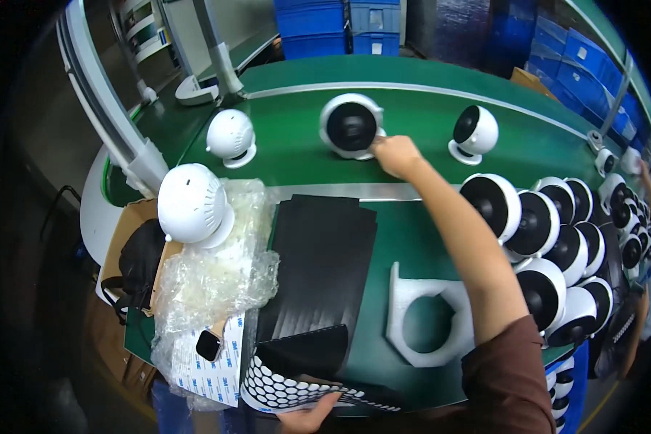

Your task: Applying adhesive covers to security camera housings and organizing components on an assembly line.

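Far out over the green belt, my right hand [398, 155] is closed at the lower right side of a white ball-shaped device [328, 134] with a round black face; the fingertips are partly hidden. At the near edge, my left hand [311, 417] holds a bendy sheet of white round stickers [278, 389], thumb on top and fingers hidden below. The sheet curls up over a stack of black flat sheets [318, 253]. Between my hands lies a white foam frame [416, 351] with a round hole, partly behind my right forearm.
Similar white devices stand on the belt at left [231, 135] and right [484, 134]. Another device [188, 205] rests on bubble wrap [213, 282], near a smartwatch [209, 346]. Several black-faced devices [532, 224] crowd the right side. Blue crates [311, 29] stand behind the belt.
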Demonstrator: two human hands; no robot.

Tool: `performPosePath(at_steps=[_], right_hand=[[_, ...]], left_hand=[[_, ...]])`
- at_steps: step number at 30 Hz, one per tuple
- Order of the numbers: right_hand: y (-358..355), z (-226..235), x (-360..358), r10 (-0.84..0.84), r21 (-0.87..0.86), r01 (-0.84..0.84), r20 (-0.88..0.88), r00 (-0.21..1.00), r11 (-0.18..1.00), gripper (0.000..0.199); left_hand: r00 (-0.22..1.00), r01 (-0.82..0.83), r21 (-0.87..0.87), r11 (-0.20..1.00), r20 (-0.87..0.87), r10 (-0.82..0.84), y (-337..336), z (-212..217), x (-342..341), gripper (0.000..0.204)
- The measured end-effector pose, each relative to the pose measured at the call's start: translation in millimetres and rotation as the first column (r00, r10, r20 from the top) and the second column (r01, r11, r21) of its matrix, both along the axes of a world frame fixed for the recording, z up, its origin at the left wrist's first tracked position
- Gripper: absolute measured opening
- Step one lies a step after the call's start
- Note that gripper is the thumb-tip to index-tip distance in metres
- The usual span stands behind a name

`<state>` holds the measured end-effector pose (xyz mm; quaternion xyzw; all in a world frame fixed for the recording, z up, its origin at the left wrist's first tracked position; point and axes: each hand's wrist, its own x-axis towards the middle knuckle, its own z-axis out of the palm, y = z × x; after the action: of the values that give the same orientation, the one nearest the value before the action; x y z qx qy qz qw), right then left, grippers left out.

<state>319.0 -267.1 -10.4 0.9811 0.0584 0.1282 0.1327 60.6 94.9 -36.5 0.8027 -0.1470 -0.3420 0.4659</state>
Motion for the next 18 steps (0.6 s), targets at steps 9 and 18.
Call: performPosePath(at_steps=[9, 18], right_hand=[[-24.9, -1.8, 8.2, -0.058, 0.328, 0.127, -0.211, 0.976, 0.936, 0.037], [156.2, 21.5, 63.5, 0.310, 0.327, -0.463, 0.426, 0.850, 0.824, 0.074]], left_hand=[[0.927, -0.079, -0.805, 0.588, 0.157, 0.340, -26.0, -9.7, -2.4, 0.019], [0.743, 0.073, -0.301, 0.951, 0.652, 0.149, -28.4, 15.6, -4.0, 0.014]])
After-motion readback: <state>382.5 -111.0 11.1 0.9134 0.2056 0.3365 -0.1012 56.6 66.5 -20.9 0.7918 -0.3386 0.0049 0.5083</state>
